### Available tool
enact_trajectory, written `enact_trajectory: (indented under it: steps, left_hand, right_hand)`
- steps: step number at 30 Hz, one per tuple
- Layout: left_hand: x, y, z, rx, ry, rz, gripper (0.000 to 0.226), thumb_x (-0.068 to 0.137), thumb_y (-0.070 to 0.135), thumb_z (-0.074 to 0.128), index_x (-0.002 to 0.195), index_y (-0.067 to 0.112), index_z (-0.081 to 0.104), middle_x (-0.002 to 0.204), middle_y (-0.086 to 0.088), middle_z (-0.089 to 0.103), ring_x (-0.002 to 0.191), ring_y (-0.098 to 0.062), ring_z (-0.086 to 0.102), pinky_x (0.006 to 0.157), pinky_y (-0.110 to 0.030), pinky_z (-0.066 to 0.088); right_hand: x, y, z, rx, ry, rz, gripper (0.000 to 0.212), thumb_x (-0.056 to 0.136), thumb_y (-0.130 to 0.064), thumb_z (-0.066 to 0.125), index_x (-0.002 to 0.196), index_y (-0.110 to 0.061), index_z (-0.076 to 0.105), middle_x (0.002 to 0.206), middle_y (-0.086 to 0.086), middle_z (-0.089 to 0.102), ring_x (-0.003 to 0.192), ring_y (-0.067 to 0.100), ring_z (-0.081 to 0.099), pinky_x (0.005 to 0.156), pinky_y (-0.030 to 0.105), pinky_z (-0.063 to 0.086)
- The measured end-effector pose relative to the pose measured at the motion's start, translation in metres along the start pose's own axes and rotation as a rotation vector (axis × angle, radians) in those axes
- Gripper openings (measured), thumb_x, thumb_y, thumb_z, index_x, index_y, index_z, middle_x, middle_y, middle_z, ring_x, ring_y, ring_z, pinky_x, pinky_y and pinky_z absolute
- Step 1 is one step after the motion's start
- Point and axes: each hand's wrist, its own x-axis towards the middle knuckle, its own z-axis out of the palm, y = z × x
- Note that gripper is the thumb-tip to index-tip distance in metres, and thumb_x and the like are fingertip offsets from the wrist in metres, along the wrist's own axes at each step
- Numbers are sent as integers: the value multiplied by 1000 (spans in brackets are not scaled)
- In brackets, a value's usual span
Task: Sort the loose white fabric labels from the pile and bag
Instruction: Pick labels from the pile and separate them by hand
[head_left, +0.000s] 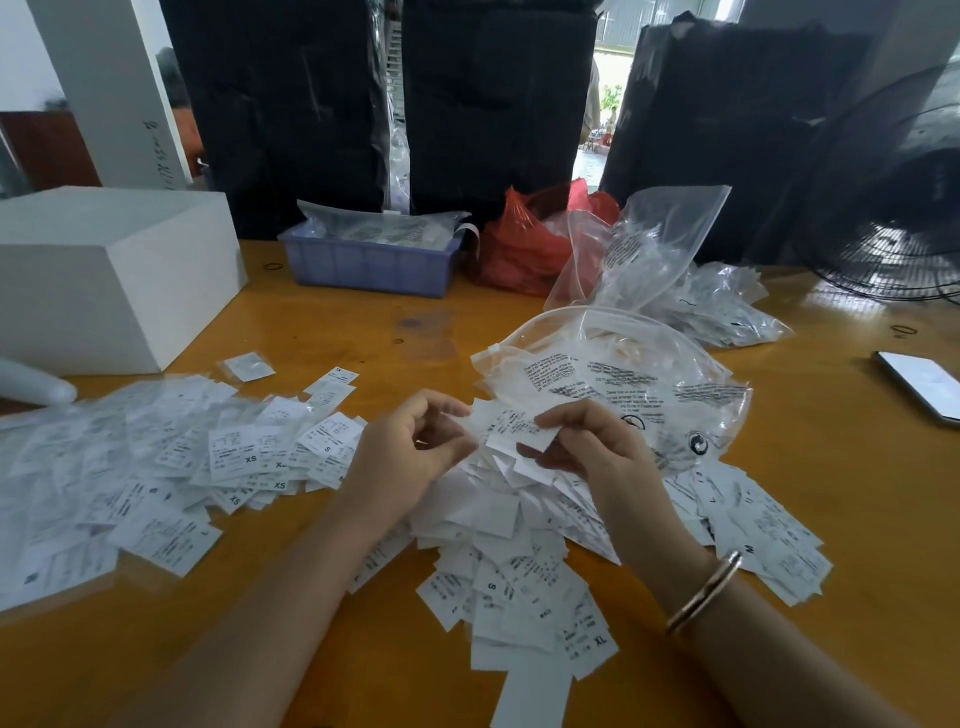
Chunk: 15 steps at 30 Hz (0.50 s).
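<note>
Both hands are working just above the central pile of labels (498, 561) on the yellow table (779, 649). The right hand (587, 441) is pinching one white label (511, 428) by its edge between thumb and fingers, lifting it clear of the heap. The left hand (410, 447) is curling its fingers close beside that label; whether it is actually gripping a corner is hard to tell, since the view there is blurred. The clear bag (623, 384), printed with black text, is lying just behind the hands, touching the pile. These labels are looking thin, light and limp, likely to cling together and slide, so taking each by an edge is seeming safest
</note>
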Motion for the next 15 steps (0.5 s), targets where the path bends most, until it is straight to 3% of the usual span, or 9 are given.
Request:
enact_trajectory:
  steps: [3, 5, 7, 11, 15]
  left_hand:
    - [-2, 1, 2, 107, -18, 73, 27, 76, 16, 77, 91, 33, 61, 75, 12, 70, 72, 4, 63, 65, -8, 47]
    - [-4, 3, 3, 160, -15, 103, 29, 76, 18, 77, 89, 37, 60, 74, 10, 68, 71, 3, 62, 65, -8, 47]
    - [-5, 4, 4, 197, -10, 158, 30, 77, 17, 76, 88, 39, 57, 73, 11, 66, 72, 1, 60, 66, -9, 47]
    - [-6, 6, 7, 236, -9, 204, 30, 80, 18, 74, 82, 41, 55, 70, 14, 61, 71, 2, 58, 65, -7, 46]
    - [-5, 6, 9, 288, -2, 209, 34, 81, 18, 73, 77, 43, 51, 69, 14, 60, 71, 3, 57, 64, -7, 45]
  right_hand:
    - [0, 3, 1, 120, -40, 13, 35, 96, -6, 43, 77, -17, 70, 78, 6, 66, 81, 29, 66, 71, 27, 55]
    - [0, 5, 2, 30, -11, -10, 19, 94, -22, 55, 81, -17, 68, 78, 1, 68, 79, 23, 67, 72, 28, 55]
    - [1, 6, 3, -96, 41, -50, 4, 89, -16, 64, 86, -19, 64, 73, -4, 70, 75, 16, 70, 69, 28, 55]
    - [-2, 4, 6, -96, 81, -177, 30, 89, -2, 60, 103, -29, 56, 85, 1, 72, 73, 14, 72, 65, 22, 56]
    - [-5, 0, 6, -133, 109, -309, 24, 87, 1, 62, 87, -23, 61, 81, -2, 73, 69, 11, 71, 59, 19, 55]
